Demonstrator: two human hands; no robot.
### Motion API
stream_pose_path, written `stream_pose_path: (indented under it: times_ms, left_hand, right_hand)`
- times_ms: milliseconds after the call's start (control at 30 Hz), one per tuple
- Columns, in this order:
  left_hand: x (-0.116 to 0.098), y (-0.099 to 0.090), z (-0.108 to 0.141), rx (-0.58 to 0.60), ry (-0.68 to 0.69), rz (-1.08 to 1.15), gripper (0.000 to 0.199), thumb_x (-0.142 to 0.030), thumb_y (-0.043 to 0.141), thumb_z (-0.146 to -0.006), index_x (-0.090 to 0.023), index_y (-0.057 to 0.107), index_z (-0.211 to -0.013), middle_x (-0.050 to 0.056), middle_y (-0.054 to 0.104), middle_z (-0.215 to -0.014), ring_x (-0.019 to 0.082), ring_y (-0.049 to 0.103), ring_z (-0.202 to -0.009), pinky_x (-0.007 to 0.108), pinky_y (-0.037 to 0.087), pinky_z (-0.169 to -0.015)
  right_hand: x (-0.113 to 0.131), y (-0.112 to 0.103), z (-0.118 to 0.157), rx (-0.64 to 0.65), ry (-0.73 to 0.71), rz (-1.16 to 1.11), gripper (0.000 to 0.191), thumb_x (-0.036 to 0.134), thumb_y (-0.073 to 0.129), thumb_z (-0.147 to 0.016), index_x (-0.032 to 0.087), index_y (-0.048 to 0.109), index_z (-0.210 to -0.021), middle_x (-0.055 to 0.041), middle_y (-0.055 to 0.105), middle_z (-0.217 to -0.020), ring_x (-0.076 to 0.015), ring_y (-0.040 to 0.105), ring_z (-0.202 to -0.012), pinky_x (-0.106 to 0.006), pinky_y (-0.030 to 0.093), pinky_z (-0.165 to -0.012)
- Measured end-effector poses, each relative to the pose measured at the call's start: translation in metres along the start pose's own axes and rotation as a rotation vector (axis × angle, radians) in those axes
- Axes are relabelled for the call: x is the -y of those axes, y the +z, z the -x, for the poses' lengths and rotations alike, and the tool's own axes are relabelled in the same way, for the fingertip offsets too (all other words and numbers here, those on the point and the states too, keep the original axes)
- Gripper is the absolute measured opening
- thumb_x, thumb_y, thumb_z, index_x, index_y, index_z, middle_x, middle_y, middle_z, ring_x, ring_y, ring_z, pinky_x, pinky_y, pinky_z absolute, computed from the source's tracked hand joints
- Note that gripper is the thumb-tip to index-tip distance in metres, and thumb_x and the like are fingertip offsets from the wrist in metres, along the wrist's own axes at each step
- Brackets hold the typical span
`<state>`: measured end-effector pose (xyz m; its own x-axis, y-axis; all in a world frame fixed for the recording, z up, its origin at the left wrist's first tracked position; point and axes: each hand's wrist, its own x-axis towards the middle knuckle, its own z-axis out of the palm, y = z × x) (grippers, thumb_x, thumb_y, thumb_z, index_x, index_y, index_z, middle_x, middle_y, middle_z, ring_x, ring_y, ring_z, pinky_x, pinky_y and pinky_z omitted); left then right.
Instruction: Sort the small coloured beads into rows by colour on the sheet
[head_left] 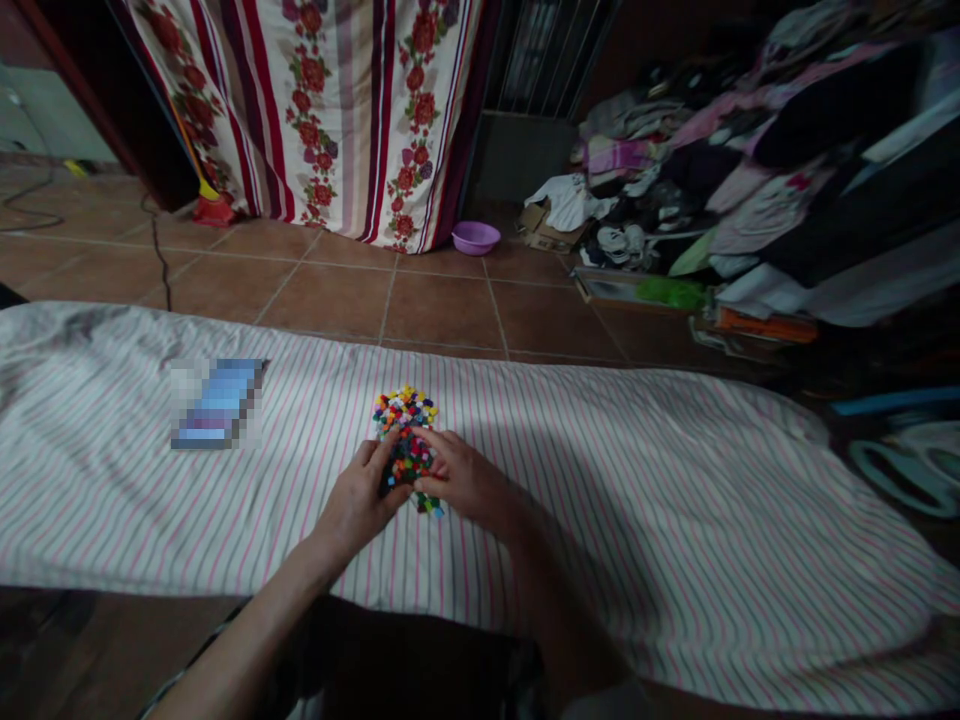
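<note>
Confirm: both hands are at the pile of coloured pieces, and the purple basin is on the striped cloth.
No: the head view shows the purple basin on the tiled floor, not the striped cloth. The left hand and right hand are at the pile.

Your left hand (364,500): curved beside the bright bits (407,408), middle of the picture
Your right hand (471,482): across from it
Purple bowl (476,240): top middle, on the floor (442,300)

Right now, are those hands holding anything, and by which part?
It can't be told: the left hand and right hand are around the small colorful pieces, too small to show any pinch.
</note>
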<state>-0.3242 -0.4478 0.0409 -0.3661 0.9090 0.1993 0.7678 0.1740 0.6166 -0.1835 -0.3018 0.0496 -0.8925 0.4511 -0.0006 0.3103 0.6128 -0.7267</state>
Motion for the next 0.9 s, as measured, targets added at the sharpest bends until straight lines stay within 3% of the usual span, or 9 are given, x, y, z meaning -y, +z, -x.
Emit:
stream_pose_path:
  times_ms: [233, 433, 667, 800, 900]
  left_hand:
    - [-0.008, -0.002, -0.024, -0.069, -0.023, 0.191, 0.037, -0.025, 0.054, -0.087, -0.022, 0.059, -0.124, 0.006, 0.065, -0.109, 0.017, 0.064, -0.097, 0.034, 0.054, -0.087]
    - [-0.013, -0.001, -0.045, -0.153, 0.031, 0.046, 0.026, -0.030, 0.048, -0.092, -0.024, 0.069, -0.106, 0.004, 0.071, -0.098, 0.020, 0.059, -0.094, 0.038, 0.053, -0.086]
    - [-0.005, -0.002, -0.072, -0.275, 0.002, 0.013, 0.030, -0.034, 0.043, -0.094, -0.024, 0.071, -0.100, 0.005, 0.069, -0.097, 0.020, 0.057, -0.093, 0.041, 0.052, -0.086]
    - [0.007, 0.001, -0.088, -0.266, 0.045, -0.068, 0.033, -0.036, 0.042, -0.095, -0.024, 0.068, -0.110, 0.006, 0.063, -0.124, 0.024, 0.048, -0.120, 0.048, 0.045, -0.103]
    - [0.013, 0.006, -0.095, -0.149, 0.115, -0.129, 0.041, -0.038, 0.037, -0.097, -0.022, 0.060, -0.126, 0.007, 0.055, -0.138, 0.026, 0.034, -0.138, 0.052, 0.034, -0.115]
  right_hand:
    - [-0.005, 0.005, -0.008, -0.176, -0.048, -0.265, 0.044, 0.016, 0.057, -0.081, 0.023, 0.059, -0.125, -0.0063, 0.066, -0.111, -0.0141, 0.066, -0.086, -0.029, 0.055, -0.078]
    - [-0.004, -0.005, -0.011, -0.344, -0.070, -0.098, 0.028, 0.018, 0.049, -0.090, 0.022, 0.067, -0.110, -0.0070, 0.070, -0.107, -0.0173, 0.066, -0.099, -0.032, 0.053, -0.089]
    - [-0.005, -0.026, -0.016, -0.379, -0.019, 0.128, 0.037, 0.012, 0.041, -0.092, 0.023, 0.066, -0.116, -0.0063, 0.067, -0.119, -0.0173, 0.063, -0.110, -0.033, 0.051, -0.097]
    - [-0.009, -0.030, -0.026, -0.363, -0.030, 0.167, 0.043, 0.006, 0.039, -0.089, 0.023, 0.065, -0.119, -0.0061, 0.067, -0.120, -0.0170, 0.060, -0.115, -0.034, 0.048, -0.102]
    - [-0.015, -0.027, -0.034, -0.369, -0.060, 0.149, 0.041, 0.006, 0.039, -0.090, 0.020, 0.065, -0.119, -0.0070, 0.067, -0.120, -0.0167, 0.059, -0.115, -0.034, 0.046, -0.104]
